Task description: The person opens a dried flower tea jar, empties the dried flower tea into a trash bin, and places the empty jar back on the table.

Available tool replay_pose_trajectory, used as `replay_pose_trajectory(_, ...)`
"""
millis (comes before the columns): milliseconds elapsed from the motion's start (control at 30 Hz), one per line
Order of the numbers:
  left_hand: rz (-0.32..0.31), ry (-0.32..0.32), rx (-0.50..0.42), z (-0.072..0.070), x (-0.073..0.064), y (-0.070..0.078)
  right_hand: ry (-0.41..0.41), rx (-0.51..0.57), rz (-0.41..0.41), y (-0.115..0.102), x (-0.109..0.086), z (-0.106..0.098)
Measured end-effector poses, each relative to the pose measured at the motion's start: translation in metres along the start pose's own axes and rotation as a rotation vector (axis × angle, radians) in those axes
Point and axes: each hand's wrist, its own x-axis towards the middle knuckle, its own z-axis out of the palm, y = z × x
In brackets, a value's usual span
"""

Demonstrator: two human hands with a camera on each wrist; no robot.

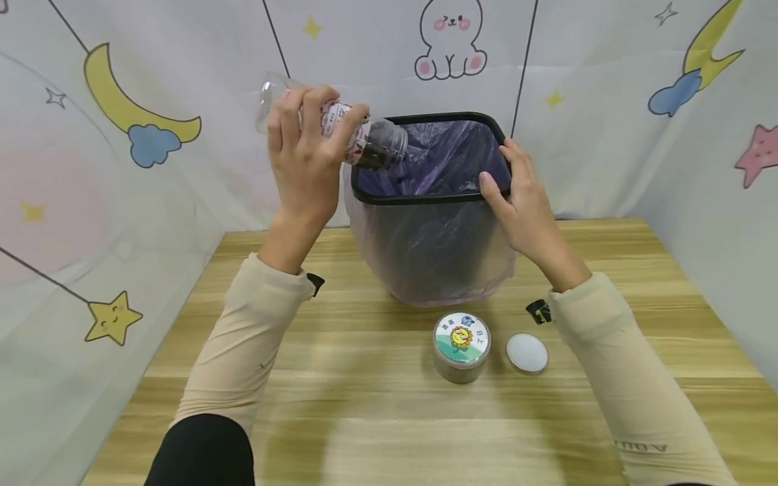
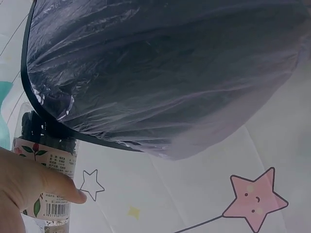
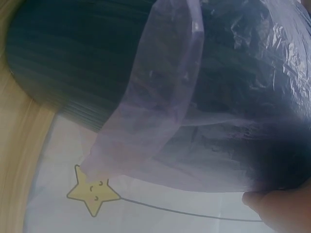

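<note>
My left hand (image 1: 306, 145) grips a clear plastic jar (image 1: 337, 121) with a printed label. The jar lies tipped on its side, its open mouth pointing over the left part of the trash bin (image 1: 425, 198). Dark pieces have gathered near that mouth; the left wrist view shows the same dark contents in the jar (image 2: 51, 158). A thin purplish bag (image 1: 444, 243) lines the bin and hangs over its outside. At the bin's right rim, my right hand (image 1: 525, 206) holds on, thumb on the near side. Only part of this hand (image 3: 284, 209) appears in the right wrist view.
In front of the bin, a round container (image 1: 462, 347) with a sunflower picture on top stands on the wooden table (image 1: 365, 418). A small round whitish lid (image 1: 527, 353) lies to its right. Patterned white cloth (image 1: 377, 40) hangs behind and at both sides.
</note>
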Motion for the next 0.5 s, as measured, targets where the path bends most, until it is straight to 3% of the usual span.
replay_pose_trajectory(300, 0.0, 0.005, -0.022, 0.0014, 0.0024, 0.0009, 0.006, 0.01, 0.008, -0.0008, 0.0006, -0.0024)
replay_pose_trajectory(500, 0.089, 0.033, -0.029, 0.002, 0.0027, -0.0001, 0.0, 0.013, 0.004, 0.0002, 0.0003, -0.0007)
